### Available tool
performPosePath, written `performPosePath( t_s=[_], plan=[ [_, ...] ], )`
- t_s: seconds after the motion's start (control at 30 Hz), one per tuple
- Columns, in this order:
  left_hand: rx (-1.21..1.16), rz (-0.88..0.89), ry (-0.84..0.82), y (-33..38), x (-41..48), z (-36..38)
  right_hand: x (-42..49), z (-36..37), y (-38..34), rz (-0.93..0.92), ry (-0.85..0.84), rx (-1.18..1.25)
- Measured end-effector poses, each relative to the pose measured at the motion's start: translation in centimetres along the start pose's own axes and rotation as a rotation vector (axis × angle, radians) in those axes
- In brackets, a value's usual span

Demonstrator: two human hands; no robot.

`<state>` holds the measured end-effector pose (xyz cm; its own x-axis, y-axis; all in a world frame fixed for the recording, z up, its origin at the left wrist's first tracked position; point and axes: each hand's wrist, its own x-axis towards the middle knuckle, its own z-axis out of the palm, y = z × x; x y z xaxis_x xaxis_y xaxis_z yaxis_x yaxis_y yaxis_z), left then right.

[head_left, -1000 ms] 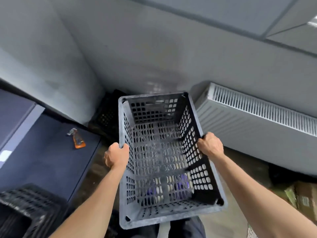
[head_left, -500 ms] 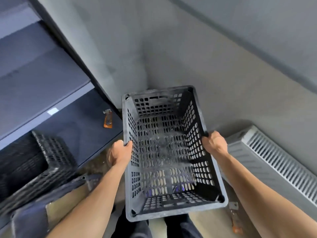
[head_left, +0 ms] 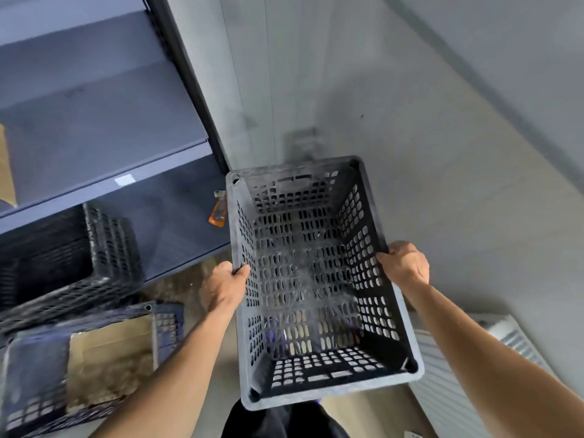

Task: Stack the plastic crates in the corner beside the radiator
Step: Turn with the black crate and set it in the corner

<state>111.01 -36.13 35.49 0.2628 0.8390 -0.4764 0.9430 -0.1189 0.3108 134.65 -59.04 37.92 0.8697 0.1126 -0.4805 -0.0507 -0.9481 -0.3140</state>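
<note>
I hold a grey perforated plastic crate [head_left: 309, 279] in the air in front of me, open side up and empty. My left hand [head_left: 224, 287] grips its left rim and my right hand [head_left: 403, 263] grips its right rim. The white radiator [head_left: 448, 374] shows at the lower right, partly behind my right arm. The corner below the crate is hidden by it. Another dark crate [head_left: 69, 260] lies on its side at the left, and a third crate [head_left: 94, 358] with cardboard in it sits on the floor below that.
A dark blue metal shelf unit [head_left: 104, 121] fills the upper left. A small orange bottle [head_left: 218, 211] lies on its lowest shelf, close to the crate's far left corner. Grey walls [head_left: 410, 121] stand behind the crate.
The view has swung left and down: the radiator slid to the lower right and the shelf with the side crates came into view. The crate stays in both hands.
</note>
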Motion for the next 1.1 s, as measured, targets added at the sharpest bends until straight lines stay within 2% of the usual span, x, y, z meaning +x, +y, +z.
performPosePath(
  t_s=[0.37, 0.77, 1.0, 1.1],
  plan=[
    [-0.119, 0.011, -0.117, 3.1, 6.8, 2.9, 8.4, 3.3, -2.4, -0.059, -0.026, -0.140],
    [-0.164, -0.097, -0.027, 4.8, 11.9, 9.6, 17.6, 7.4, -4.1, -0.128, -0.050, -0.181],
    [-0.116, -0.126, 0.004, 6.0, 13.1, 11.4, 20.6, 7.5, -3.9, -0.168, -0.074, -0.229],
    [-0.027, -0.129, 0.008, 6.8, 13.4, 11.5, 21.3, 7.4, -3.8, -0.171, -0.074, -0.206]
  ],
)
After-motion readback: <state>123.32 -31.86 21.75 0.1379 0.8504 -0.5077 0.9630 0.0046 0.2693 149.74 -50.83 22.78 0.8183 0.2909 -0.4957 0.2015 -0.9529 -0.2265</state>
